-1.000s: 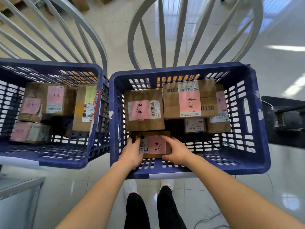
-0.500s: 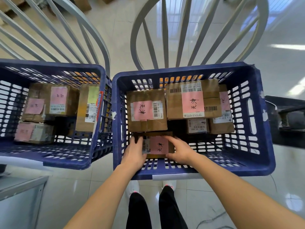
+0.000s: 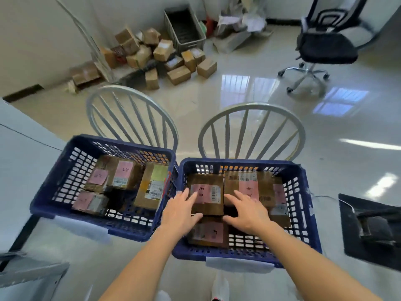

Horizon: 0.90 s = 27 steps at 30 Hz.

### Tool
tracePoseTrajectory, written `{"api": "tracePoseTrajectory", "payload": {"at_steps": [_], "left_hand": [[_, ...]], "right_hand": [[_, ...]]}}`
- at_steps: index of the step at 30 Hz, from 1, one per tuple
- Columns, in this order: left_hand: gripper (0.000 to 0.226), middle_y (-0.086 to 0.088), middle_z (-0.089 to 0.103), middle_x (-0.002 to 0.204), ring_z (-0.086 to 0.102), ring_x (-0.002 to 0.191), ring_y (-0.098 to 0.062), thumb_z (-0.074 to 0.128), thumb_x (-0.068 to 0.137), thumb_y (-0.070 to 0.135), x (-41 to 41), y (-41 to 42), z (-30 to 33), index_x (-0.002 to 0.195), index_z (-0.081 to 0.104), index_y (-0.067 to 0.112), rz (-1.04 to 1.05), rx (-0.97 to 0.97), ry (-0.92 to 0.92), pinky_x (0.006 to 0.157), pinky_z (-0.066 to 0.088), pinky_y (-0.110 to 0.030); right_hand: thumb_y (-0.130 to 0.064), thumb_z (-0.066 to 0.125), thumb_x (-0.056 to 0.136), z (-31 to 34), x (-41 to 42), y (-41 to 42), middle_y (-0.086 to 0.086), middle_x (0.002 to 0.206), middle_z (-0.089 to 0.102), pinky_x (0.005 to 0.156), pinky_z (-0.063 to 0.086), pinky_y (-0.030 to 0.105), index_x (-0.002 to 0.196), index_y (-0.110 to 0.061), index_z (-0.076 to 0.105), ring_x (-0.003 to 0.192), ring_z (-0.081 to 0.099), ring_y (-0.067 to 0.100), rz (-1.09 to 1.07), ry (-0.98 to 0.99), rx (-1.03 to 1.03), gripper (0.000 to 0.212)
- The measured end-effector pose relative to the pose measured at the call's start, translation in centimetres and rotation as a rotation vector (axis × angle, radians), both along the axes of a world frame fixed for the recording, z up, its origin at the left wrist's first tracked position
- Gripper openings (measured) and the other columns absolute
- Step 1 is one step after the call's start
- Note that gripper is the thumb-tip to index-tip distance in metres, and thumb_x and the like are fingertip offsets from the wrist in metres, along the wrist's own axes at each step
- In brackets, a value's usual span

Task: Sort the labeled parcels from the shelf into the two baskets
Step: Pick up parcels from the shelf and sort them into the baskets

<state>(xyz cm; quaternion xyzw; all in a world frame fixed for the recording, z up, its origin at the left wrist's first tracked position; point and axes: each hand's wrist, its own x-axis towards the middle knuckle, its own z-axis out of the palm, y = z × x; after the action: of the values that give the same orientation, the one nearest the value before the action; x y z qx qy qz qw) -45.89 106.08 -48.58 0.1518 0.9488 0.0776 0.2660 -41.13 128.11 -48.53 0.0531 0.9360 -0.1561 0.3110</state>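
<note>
Our left hand [image 3: 178, 211] and right hand [image 3: 247, 210], fingers spread, gripping nothing, above small brown pink-labelled cardboard parcel [image 3: 208, 232] at near end of right-side blue plastic basket [image 3: 303, 213]; bigger boxes [image 3: 206, 193] crowd behind parcel, second blue basket [image 3: 54, 192] left of it.

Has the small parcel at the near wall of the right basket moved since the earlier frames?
No. The small parcel lies against the right basket's near wall as before; only both hands have lifted off it.
</note>
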Motion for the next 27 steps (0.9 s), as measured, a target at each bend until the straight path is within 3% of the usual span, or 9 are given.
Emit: {"api": "tracePoseTrajectory", "payload": {"at_steps": [3, 7, 13, 19, 27], "left_hand": [[0.079, -0.001, 0.008, 0.168, 0.014, 0.153, -0.024, 0.047, 0.095, 0.064, -2.4, -1.2, 7.5, 0.160, 0.014, 0.033, 0.017, -0.008, 0.148, 0.122, 0.021, -0.044], [0.078, -0.003, 0.012, 0.167, 0.017, 0.152, -0.024, 0.046, 0.095, 0.065, -4.3, -5.4, 18.3, 0.159, 0.015, 0.032, 0.050, -0.034, 0.335, 0.122, 0.022, -0.046], [0.070, -0.003, 0.038, 0.154, 0.041, 0.136, -0.027, 0.057, 0.093, 0.057, -0.6, -18.0, 35.2, 0.153, 0.031, 0.031, 0.276, -0.027, 0.572, 0.110, 0.037, -0.043], [0.069, -0.004, 0.027, 0.163, 0.030, 0.147, -0.026, 0.050, 0.096, 0.059, 12.3, -36.6, 49.0, 0.154, 0.032, 0.025, 0.506, -0.095, 0.767, 0.116, 0.028, -0.039], [0.076, -0.003, 0.026, 0.164, 0.028, 0.149, -0.022, 0.048, 0.095, 0.062, 38.2, -59.9, 58.5, 0.157, 0.028, 0.023, 0.869, -0.270, 0.947, 0.118, 0.028, -0.037]], "right_hand": [[-0.073, 0.053, 0.089, 7.2, -3.2, -1.1, -0.001, 0.171, 0.012, 0.126, 0.014, 0.047, 0.161, -0.043, 0.015, 0.156, 0.018, 0.022, 0.061, 0.129, 0.038, 0.086], [-0.075, 0.054, 0.087, 18.2, -6.9, -5.9, -0.001, 0.170, 0.014, 0.125, 0.017, 0.048, 0.160, -0.044, 0.015, 0.155, 0.020, 0.024, 0.135, 0.312, 0.056, 0.088], [-0.070, 0.057, 0.090, 34.8, -7.9, -18.7, 0.000, 0.169, 0.020, 0.122, 0.025, 0.050, 0.159, -0.042, 0.018, 0.152, 0.026, 0.027, 0.321, 0.575, 0.019, 0.085], [-0.075, 0.050, 0.090, 48.1, -0.8, -38.0, -0.006, 0.165, 0.030, 0.111, 0.036, 0.039, 0.157, -0.044, 0.025, 0.144, 0.041, 0.024, 0.530, 0.831, -0.081, 0.077], [-0.074, 0.045, 0.093, 57.6, 18.0, -64.7, -0.006, 0.164, 0.033, 0.115, 0.034, 0.038, 0.157, -0.043, 0.027, 0.145, 0.040, 0.023, 0.860, 0.968, -0.354, 0.073]]}}
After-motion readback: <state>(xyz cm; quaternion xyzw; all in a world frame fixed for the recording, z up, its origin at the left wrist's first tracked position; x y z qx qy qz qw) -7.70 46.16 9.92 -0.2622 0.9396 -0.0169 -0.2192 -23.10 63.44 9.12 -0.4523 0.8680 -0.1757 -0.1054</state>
